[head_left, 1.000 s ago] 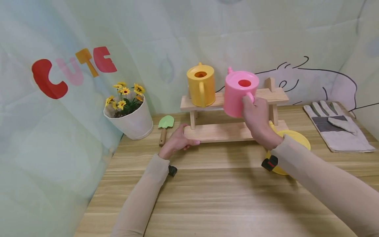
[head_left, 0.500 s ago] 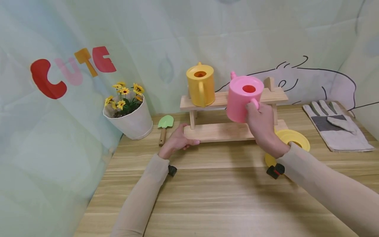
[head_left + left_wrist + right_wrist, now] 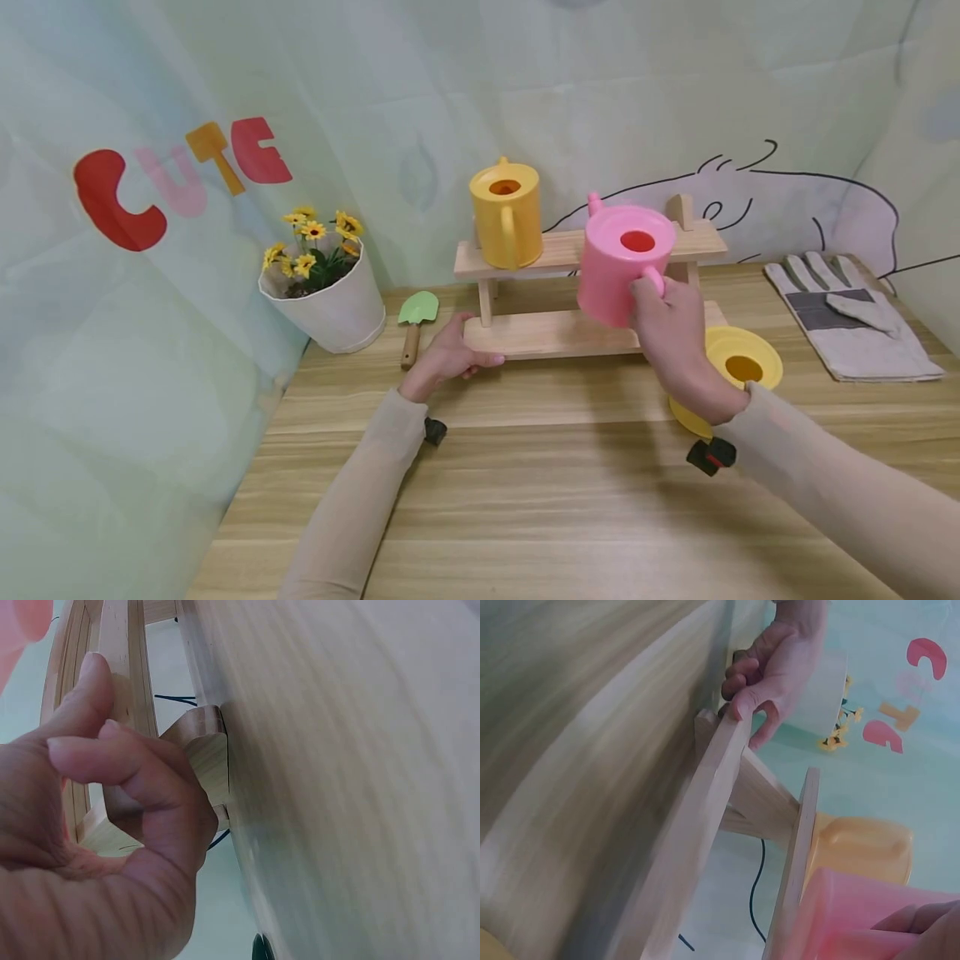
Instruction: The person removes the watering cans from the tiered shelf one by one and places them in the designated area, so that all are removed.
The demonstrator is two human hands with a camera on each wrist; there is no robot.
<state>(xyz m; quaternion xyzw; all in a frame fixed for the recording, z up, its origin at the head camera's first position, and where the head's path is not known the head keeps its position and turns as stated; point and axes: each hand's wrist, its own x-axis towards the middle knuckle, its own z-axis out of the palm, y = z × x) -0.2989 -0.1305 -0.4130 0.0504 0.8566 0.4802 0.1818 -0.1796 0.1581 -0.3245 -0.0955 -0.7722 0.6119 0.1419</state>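
Note:
My left hand (image 3: 452,352) grips the left end of a two-tier wooden stand (image 3: 555,333), its thumb over the front edge of the lower board. The left wrist view shows those fingers curled round the board's end (image 3: 124,645). In my right hand (image 3: 678,346) is a pink watering can (image 3: 611,271), held upright by its handle in front of the stand's upper shelf, spout pointing away. On the left of that shelf stands a yellow watering can (image 3: 489,225). Another yellow watering can (image 3: 765,354) sits on the table, partly hidden behind my right wrist.
A white pot (image 3: 337,308) of yellow flowers stands at the back left. Beside it lies a small trowel (image 3: 418,308) with a green blade and wooden handle. Work gloves (image 3: 862,342) lie at the right. A printed cloth backdrop (image 3: 360,125) hangs behind the table.
My right hand has brought the pink watering can down, slightly to the right and back from the upper shelf. My left hand has stayed on the stand.

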